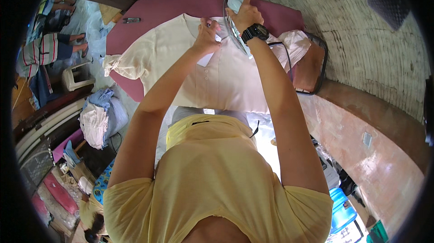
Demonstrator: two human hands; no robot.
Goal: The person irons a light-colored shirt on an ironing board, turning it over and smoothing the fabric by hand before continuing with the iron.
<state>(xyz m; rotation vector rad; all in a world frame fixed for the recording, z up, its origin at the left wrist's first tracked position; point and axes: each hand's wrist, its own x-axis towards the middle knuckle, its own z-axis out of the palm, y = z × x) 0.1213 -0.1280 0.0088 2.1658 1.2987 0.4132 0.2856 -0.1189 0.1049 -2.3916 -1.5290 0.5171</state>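
A cream blouse (169,57) with short tied sleeves lies spread over a maroon ironing board (162,5). My right hand (247,16), a black watch on its wrist, grips a clothes iron (235,3) with a pale top. The iron stands over the blouse's right side near the neckline. My left hand (207,39) is at the neckline opening, its fingers bent on the fabric edge close to the iron. Beneath that hand shows a flat white piece (205,59), paper or cloth; I cannot tell which. Small buttons run down the blouse front below it.
A black metal frame (324,64) rims the board's right end, with a dark cord beside it. A small dark object (131,20) lies on the board's far left. Piled clothes (97,121) and a plastic stool (77,76) stand left. Another person (45,53) is at far left.
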